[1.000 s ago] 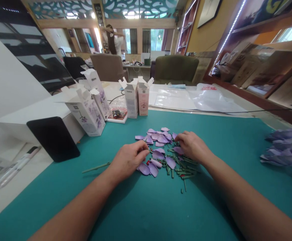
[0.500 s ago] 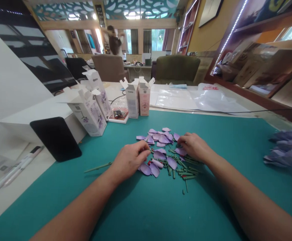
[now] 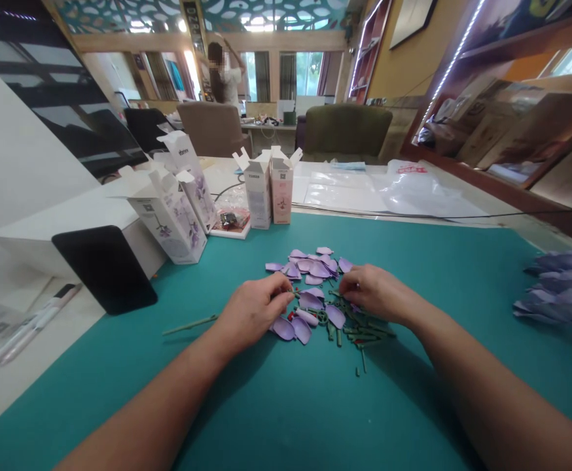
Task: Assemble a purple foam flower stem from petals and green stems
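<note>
So, biggest stuff first. One green mat (image 3: 438, 392), with a petal heap (image 3: 317, 267) on it, so I'll place everything off that heap. I count four boxes: two flower-print boxes (image 3: 174, 226) left of and beyond it, then one greyish box (image 3: 258, 196) and one pink box (image 3: 282, 195) straight behind it, all with flaps up. One black slab (image 3: 104, 269) stands well left of the heap. Way off to its right is a purple flower bunch (image 3: 555, 288), which looks already put together, I'd say (too blurry to count blooms).

Two hands, both just this side of the heap. The left hand (image 3: 254, 309), near-left, is pinching a small green piece (image 3: 296, 293) between thumb and finger. The right hand (image 3: 377, 293), near-right, has its fingers curled down over green bits; can't tell if it's gripping any.

One long green stem (image 3: 188, 325) lies left of the heap, past the left hand. The heap's petals overlap too much to count; about six front petals (image 3: 301, 331) lie on its near side. The green parts (image 3: 364, 335) near-right of it are a jumble, no honest count. One tiny green peg (image 3: 357, 371) sits nearest me. My read: plenty's left, since nearly all of this is loose.
</note>
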Tool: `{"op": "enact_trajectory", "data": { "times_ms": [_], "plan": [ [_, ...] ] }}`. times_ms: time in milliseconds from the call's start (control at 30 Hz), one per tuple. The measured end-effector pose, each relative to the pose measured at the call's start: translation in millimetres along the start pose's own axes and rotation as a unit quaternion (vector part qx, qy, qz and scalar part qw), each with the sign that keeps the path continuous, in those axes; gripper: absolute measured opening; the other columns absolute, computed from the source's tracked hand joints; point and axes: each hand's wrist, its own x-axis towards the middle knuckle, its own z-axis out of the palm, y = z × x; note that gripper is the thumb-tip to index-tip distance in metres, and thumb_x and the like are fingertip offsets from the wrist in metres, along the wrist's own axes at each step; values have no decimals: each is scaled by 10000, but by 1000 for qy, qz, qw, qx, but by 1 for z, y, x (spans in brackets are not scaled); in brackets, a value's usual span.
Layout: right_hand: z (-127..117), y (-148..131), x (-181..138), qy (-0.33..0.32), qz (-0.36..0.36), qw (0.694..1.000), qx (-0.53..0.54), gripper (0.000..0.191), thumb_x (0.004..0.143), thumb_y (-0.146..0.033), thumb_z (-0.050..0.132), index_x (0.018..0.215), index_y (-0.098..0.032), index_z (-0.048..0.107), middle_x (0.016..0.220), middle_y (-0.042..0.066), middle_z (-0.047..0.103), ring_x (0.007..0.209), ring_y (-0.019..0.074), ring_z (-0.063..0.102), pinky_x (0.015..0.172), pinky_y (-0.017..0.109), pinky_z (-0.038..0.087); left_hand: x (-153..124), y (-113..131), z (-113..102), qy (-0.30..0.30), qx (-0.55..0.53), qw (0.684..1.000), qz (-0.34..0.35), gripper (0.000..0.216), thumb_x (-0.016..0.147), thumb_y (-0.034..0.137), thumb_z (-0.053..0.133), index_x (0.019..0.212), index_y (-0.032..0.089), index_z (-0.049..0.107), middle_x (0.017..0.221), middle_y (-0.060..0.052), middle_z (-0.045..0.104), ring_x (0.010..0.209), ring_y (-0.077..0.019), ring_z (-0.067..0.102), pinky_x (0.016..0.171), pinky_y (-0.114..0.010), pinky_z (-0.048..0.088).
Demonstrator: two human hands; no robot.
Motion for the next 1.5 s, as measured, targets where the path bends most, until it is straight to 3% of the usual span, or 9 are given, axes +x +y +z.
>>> {"op": "enact_trajectory", "data": {
  "times_ms": [300, 600, 800, 1000, 1367, 1500],
  "plan": [
    [2, 4, 2, 12, 22, 999, -26, 227, 803, -166, 513, 850, -219, 729, 898, 47, 708, 816, 190, 601, 675, 256, 393, 0, 1, 0, -6, -2, 1000, 4, 166, 833, 299, 447, 798, 210, 584, 708, 11, 648, 661, -143, 564, 609, -233, 381],
    [-7, -13, -3, -51, 6, 998, 38, 222, 791, -213, 509, 836, -209, 727, 835, 48, 697, 752, 185, 600, 631, 256, 395, 0, 0, -1, -22, -33, 999, 5, 147, 839, 265, 445, 806, 200, 573, 702, 22, 638, 651, -129, 560, 621, -228, 390],
    [-1, -24, -3, 41, -12, 993, 110, 245, 821, -235, 472, 856, -208, 713, 885, 54, 709, 795, 198, 617, 683, 281, 421, 1, -3, 0, -49, -82, 995, 4, 138, 819, 219, 439, 850, 192, 571, 735, 12, 642, 681, -131, 567, 632, -224, 410],
    [12, -53, -8, 100, -59, 956, 268, 166, 824, -307, 529, 848, -216, 666, 794, 10, 688, 716, 155, 593, 646, 260, 413, -1, -2, 2, -73, -87, 993, 18, 139, 819, 212, 430, 840, 197, 567, 754, 17, 630, 689, -131, 561, 632, -227, 418],
    [16, -62, -9, 116, -68, 952, 276, 171, 833, -286, 510, 734, -197, 618, 654, -9, 614, 604, 125, 523, 559, 238, 361, -3, 5, 6, -60, -81, 995, 11, 147, 837, 293, 460, 788, 195, 558, 701, 20, 612, 658, -133, 550, 615, -231, 408],
    [6, -46, -6, 129, -57, 952, 272, 212, 839, -333, 505, 760, -194, 644, 706, 4, 654, 657, 141, 557, 603, 245, 398, -3, 5, 4, -46, -75, 996, 13, 164, 847, 304, 448, 778, 198, 552, 684, 23, 613, 643, -129, 552, 612, -227, 403]
  ]
}}
